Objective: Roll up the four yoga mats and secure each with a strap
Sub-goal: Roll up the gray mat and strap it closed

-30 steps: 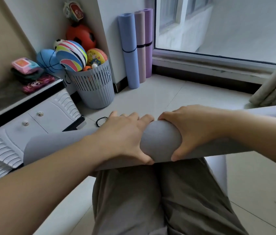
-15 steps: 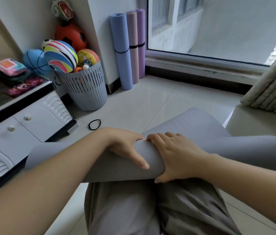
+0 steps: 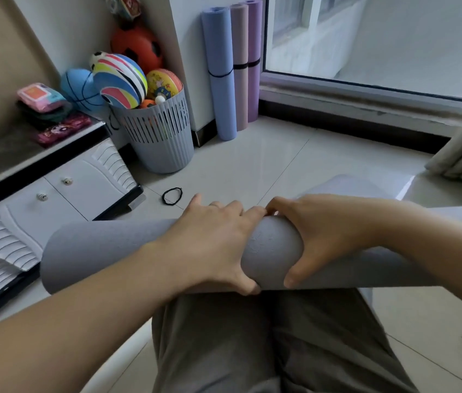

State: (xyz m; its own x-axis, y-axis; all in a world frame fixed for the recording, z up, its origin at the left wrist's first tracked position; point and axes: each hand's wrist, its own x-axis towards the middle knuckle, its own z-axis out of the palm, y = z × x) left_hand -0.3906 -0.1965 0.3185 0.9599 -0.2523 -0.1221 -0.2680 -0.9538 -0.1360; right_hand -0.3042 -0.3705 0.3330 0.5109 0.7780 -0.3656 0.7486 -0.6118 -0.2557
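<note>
The tiled floor [image 3: 266,163] fills most of the view, with a big window [image 3: 380,43] along its far edge. Across the person's lap lies the grey yoga mat [image 3: 105,251], rolled into a thick tube that runs from left to right over the grey trousers [image 3: 224,344], with an unrolled flap [image 3: 346,185] of it rising behind the right wrist. A white cabinet [image 3: 54,199] with two small knobs stands at the left, and a slatted grey basket [image 3: 161,137] heaped with coloured balls sits in the corner beside it. Three rolled mats stand upright against the wall, touching each other: a blue mat [image 3: 221,103], a pink mat [image 3: 241,95] and a purple mat [image 3: 254,80], each bound around its middle by a dark band. The left hand [image 3: 215,245] is wrapped over the top of the grey roll, thumb underneath, gripping it. The right hand [image 3: 320,236] clasps the roll just beside it, fingers curled over the far side and thumb pressed on the near side. A thin black strap [image 3: 172,196] lies in a loop on the floor, just beyond the left hand and apart from the roll.
</note>
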